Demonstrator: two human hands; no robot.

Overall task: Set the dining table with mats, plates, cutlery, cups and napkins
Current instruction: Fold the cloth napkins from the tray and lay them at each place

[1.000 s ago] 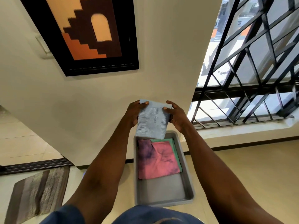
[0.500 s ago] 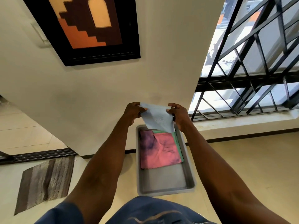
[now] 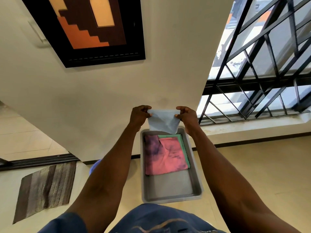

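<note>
over grey tray (image 3: pixel 195 174), hands pinch ribbed blue napkin (image 3: pixel 162 121).

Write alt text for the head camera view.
Both hands, left hand and right hand, pinch the top corners of a pale blue cloth napkin above a grey tray holding a pink napkin over a green one. A striped mat lies at left.
</note>
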